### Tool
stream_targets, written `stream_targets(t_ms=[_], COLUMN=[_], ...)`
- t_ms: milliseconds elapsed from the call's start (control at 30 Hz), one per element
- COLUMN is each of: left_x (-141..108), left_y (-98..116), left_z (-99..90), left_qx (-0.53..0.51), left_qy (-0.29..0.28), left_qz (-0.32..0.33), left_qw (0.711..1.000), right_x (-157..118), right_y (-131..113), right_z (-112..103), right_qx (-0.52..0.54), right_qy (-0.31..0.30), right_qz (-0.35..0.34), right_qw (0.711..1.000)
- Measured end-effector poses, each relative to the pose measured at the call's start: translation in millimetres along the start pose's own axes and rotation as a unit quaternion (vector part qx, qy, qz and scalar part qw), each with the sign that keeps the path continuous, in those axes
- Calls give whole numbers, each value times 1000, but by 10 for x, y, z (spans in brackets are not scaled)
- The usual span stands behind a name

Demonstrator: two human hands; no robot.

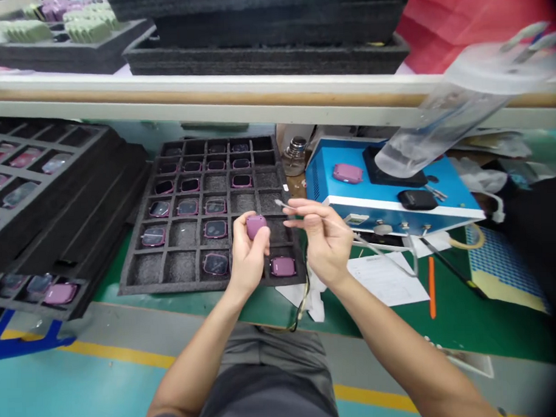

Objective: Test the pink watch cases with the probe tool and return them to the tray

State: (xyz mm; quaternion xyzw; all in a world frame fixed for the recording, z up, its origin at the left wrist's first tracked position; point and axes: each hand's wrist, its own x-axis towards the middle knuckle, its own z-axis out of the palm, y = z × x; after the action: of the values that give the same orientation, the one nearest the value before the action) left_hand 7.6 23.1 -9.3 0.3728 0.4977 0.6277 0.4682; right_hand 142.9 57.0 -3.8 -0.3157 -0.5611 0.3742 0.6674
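Observation:
My left hand is closed around a small purple smartwatch case, held above the foam tray. To its right, my right hand pinches a thin whitish tube. The tube's narrow tip points left towards the case, apart from it. Beneath both hands lies a black foam tray with square compartments, many holding purple-rimmed watch parts with dark screens. One purple case rests in the tray's near right compartment, close below my hands.
A blue box with front connectors stands at the right, a purple case on top. A clear cylinder leans above it. Stacked foam trays rise at the left. A shelf edge crosses behind. Paper and an orange stick lie right.

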Motion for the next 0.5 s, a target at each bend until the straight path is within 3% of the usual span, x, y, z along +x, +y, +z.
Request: stream_targets(t_ms=[100,233,500], left_x=[-7,-50,-93], left_y=[-66,-99,-46], left_z=[-9,-11,-8], left_qx=[-36,-18,-14], left_qy=[-11,-2,5], left_qz=[-3,30,35], left_qw=[999,999,999], right_x=[-65,-116,-176], right_y=[27,12,20], right_z=[1,7,-25], right_qx=[29,-22,-64], right_qy=[16,16,-22], right_qz=[29,38,-34], right_qw=[999,999,997])
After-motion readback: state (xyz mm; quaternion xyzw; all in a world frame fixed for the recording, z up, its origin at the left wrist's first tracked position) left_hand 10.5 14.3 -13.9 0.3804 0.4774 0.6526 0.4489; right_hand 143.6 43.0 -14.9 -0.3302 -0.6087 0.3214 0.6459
